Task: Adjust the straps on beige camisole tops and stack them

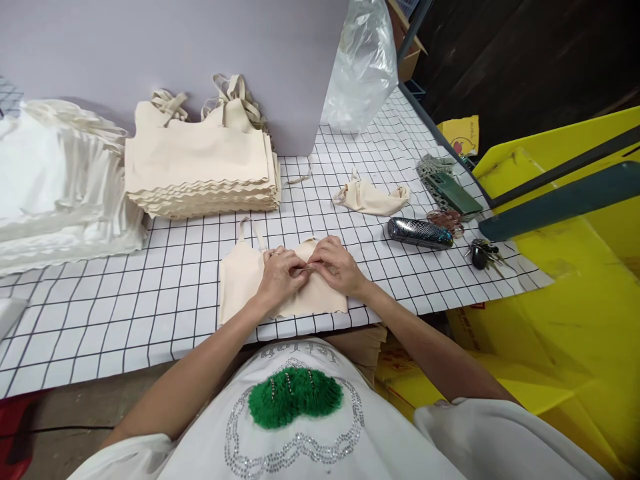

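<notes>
A beige strappy crop top [237,283] lies flat near the table's front edge, one thin strap looped up at its upper left. Over its middle, the fingertips of my left hand [281,275] are closed in a pinch. My right hand [337,267] pinches right beside them, the two sets of fingertips almost touching. A small bit of the top's fabric or strap seems to be between them; the fingers hide exactly which part.
Behind stand a stack of beige tops [200,160] and a white garment pile [60,180]. Rightward lie a small crumpled beige garment [373,198], a dark patterned case [420,233], a phone [455,193] and keys [483,255]. A clear plastic bag [363,67] hangs behind.
</notes>
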The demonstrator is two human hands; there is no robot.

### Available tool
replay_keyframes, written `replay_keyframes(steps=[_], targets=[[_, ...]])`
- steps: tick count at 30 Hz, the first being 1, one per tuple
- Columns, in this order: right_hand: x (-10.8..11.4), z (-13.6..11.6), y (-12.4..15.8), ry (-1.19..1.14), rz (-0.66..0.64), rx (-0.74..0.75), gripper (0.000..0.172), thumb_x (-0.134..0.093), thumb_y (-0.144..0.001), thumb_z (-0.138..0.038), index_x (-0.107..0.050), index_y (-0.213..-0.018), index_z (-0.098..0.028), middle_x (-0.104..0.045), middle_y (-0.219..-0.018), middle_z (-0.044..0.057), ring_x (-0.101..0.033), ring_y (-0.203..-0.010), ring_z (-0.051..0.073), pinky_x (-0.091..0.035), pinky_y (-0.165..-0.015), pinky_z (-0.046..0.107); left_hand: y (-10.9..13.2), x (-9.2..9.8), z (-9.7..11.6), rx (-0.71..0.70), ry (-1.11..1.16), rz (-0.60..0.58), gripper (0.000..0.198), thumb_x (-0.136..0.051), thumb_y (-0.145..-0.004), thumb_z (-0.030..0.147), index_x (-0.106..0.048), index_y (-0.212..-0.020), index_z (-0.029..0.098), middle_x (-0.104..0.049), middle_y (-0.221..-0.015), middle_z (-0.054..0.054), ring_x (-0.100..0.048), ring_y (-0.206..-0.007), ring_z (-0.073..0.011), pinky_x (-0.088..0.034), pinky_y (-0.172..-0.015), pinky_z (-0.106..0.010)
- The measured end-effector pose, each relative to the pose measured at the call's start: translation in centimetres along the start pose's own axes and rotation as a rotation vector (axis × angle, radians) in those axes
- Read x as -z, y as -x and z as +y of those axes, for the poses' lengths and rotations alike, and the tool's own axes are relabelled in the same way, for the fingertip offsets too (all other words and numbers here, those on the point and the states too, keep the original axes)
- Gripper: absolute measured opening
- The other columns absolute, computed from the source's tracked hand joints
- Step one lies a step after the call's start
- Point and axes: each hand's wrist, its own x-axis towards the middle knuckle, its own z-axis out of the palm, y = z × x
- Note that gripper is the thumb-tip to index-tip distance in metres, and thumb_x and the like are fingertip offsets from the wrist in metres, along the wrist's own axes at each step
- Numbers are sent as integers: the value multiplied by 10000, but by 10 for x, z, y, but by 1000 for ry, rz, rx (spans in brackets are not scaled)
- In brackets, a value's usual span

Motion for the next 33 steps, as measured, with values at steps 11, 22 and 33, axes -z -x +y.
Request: replay_keyframes(steps=[11,22,33], targets=[[2,1,0,35,-19,27,141,-578,-965,-214,-637,-836,-213,-638,-785,39,-543,-873,226,-406,-849,437,1,-5,-5,-60,25,62,118,-757,-807,167,-718,-708,218,-653,-690,14,-521,-765,-192,-332,-848,-413],[2,1,0,25,-18,22,129,-591,-959,-205,-644,-841,-213,-632,-789,39,-541,-879,226,-410,-849,434,1,-7,-8,-86,16,76,122,-738,-839,214,-722,-718,222,-655,-695,9,-537,-762,-192,-341,-853,-417],[6,1,2,53,-40,12,142,-592,-965,-216,-621,-826,-210,-633,-790,37,-559,-867,221,-400,-841,422,1,-2,-4,-56,76,86,101,-758,-810,142,-739,-761,229,-704,-801,16,-622,-804,-189,-350,-871,-426]])
